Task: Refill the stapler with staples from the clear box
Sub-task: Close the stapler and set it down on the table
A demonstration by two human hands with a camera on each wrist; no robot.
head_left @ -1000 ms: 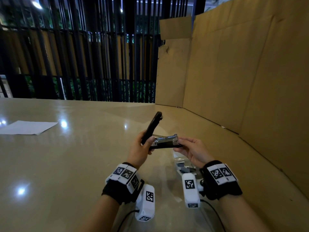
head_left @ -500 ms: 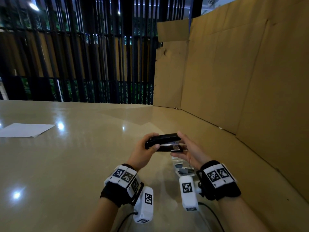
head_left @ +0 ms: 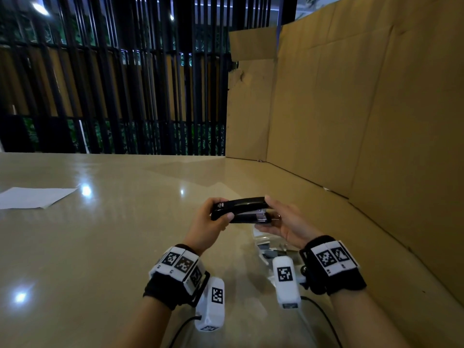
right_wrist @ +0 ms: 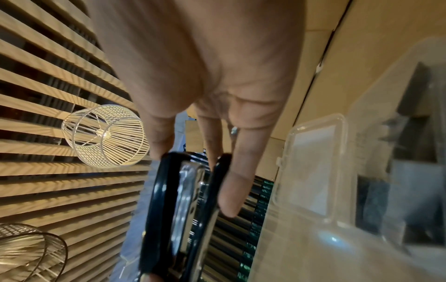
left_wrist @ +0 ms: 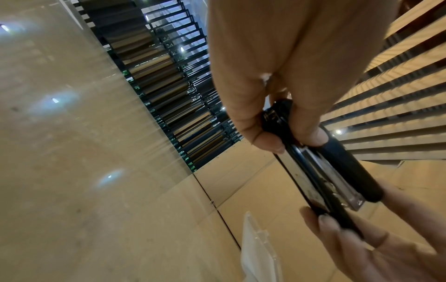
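Note:
A black stapler [head_left: 241, 209] with a metal staple channel hangs level above the table, its lid folded down almost flat. My left hand [head_left: 209, 223] grips its hinge end, thumb on the near side [left_wrist: 311, 131]. My right hand [head_left: 286, 222] pinches the front end between thumb on top and fingers underneath [right_wrist: 231, 192]. In the wrist views the stapler [left_wrist: 337, 171] [right_wrist: 178, 209] shows a narrow gap between lid and channel. The clear box [head_left: 273, 249] lies open on the table under my right wrist, with dark staple packs inside; its lid [right_wrist: 313, 167] stands open.
A tall cardboard wall [head_left: 364, 109] runs along the right and back right. A white sheet of paper [head_left: 32, 197] lies at the far left of the glossy beige table [head_left: 113, 234]. Black bars [head_left: 113, 71] stand behind the table.
The stapler's lid, raised steeply a second ago, has swung down onto the channel. My right thumb moved onto the lid's front end. Both hands stayed in place above the box.

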